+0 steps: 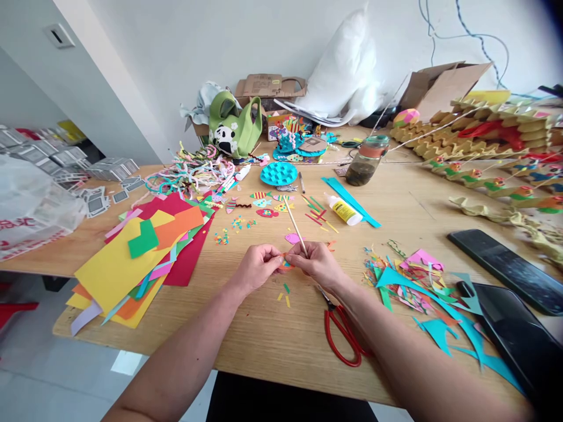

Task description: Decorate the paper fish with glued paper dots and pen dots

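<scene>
The left hand [260, 266] has its thumb and fingertips pinched together on a small orange paper piece [287, 264], which sits between the two hands. The right hand [317, 262], its fingers curled closed, holds a thin stick [294, 220] slanting up and away past the fingertips, and seems to pinch the orange piece's other edge, though the fingers cover much of it. Just beyond the fingertips lies a pink paper fish [292, 238]; nearer the body are short paper strips [287, 300], with red-handled scissors [342, 337] to their right.
</scene>
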Demonstrator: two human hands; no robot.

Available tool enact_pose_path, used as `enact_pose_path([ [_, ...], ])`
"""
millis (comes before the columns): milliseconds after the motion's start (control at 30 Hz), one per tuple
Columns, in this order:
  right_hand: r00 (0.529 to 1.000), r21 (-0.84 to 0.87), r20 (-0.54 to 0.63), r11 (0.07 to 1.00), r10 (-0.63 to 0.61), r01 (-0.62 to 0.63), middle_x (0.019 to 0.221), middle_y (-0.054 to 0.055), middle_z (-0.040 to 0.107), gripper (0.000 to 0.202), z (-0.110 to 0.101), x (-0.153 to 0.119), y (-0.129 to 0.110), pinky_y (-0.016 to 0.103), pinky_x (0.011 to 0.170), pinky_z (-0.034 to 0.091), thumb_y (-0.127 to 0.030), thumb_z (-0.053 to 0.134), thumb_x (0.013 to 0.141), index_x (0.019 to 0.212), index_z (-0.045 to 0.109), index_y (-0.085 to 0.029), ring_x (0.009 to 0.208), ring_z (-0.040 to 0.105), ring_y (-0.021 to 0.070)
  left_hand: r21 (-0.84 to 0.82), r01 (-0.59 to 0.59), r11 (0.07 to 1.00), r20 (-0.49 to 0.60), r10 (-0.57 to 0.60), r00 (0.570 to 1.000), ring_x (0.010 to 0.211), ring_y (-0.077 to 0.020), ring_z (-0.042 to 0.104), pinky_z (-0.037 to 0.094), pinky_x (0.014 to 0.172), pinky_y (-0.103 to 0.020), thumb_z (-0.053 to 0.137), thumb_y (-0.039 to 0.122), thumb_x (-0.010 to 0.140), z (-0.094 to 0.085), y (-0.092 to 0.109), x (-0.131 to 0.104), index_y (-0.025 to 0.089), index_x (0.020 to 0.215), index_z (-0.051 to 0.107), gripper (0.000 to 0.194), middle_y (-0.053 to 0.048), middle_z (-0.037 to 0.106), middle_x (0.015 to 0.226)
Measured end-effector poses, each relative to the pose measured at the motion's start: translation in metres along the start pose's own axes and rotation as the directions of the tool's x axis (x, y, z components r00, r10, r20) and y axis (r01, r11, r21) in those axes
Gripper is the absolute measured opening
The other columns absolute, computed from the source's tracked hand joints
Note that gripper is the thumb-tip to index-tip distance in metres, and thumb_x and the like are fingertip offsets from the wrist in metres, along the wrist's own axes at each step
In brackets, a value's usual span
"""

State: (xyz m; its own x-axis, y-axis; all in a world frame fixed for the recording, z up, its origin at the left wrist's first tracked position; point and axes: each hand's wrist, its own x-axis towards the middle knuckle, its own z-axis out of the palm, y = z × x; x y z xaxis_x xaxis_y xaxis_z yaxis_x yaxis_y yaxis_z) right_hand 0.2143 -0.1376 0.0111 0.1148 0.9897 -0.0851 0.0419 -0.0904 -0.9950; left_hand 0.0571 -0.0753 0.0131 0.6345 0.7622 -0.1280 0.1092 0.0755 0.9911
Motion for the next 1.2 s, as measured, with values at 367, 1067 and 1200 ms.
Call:
enact_pose_path([
  [367, 0.998, -0.034, -0.015, 0.998, 0.060, -0.060, 0.048, -0.006, 0.042, 0.038, 0.0002, -0.0011, 0.0007, 0.025, 0.044, 0.019, -0.051, 0.073, 0.063, 0.064, 0.061, -0.015, 0.045, 0.028, 0.0061, -0.035, 0.007, 0.999, -0.025, -0.008, 1.000, 0.054, -0.0130, 0.063, 0.047, 0.055, -0.022, 0.075, 0.041, 0.068, 0.0001, 0.0014, -0.0005, 0.015, 0.068, 0.064, 0.028, -0.001, 0.066, 0.060],
  [1067, 0.989, 0.021, -0.074, 0.992, 0.126, -0.125, 0.047, -0.008, 0.035, 0.053, -0.0091, 0.0016, -0.0014, 0.025, 0.043, 0.015, -0.068, 0.069, 0.063, 0.063, 0.056, -0.017, 0.043, 0.024, 0.0060, -0.107, 0.056, 0.993, -0.066, -0.064, 0.996, 0.051, -0.0121, 0.057, 0.045, 0.055, -0.023, 0.075, 0.043, 0.065, -0.0045, 0.0012, 0.0052, 0.016, 0.066, 0.062, 0.030, -0.002, 0.066, 0.057],
  [1200, 0.988, 0.030, -0.055, 0.989, 0.145, -0.143, 0.051, -0.005, 0.045, 0.052, -0.0067, 0.0029, -0.0015, 0.024, 0.043, 0.018, -0.065, 0.074, 0.057, 0.067, 0.061, -0.015, 0.045, 0.029, 0.0061, -0.117, 0.075, 0.990, -0.046, -0.081, 0.996, 0.051, -0.0124, 0.058, 0.045, 0.055, -0.023, 0.076, 0.044, 0.064, -0.0030, -0.0001, 0.0054, 0.016, 0.066, 0.063, 0.031, -0.002, 0.066, 0.057],
])
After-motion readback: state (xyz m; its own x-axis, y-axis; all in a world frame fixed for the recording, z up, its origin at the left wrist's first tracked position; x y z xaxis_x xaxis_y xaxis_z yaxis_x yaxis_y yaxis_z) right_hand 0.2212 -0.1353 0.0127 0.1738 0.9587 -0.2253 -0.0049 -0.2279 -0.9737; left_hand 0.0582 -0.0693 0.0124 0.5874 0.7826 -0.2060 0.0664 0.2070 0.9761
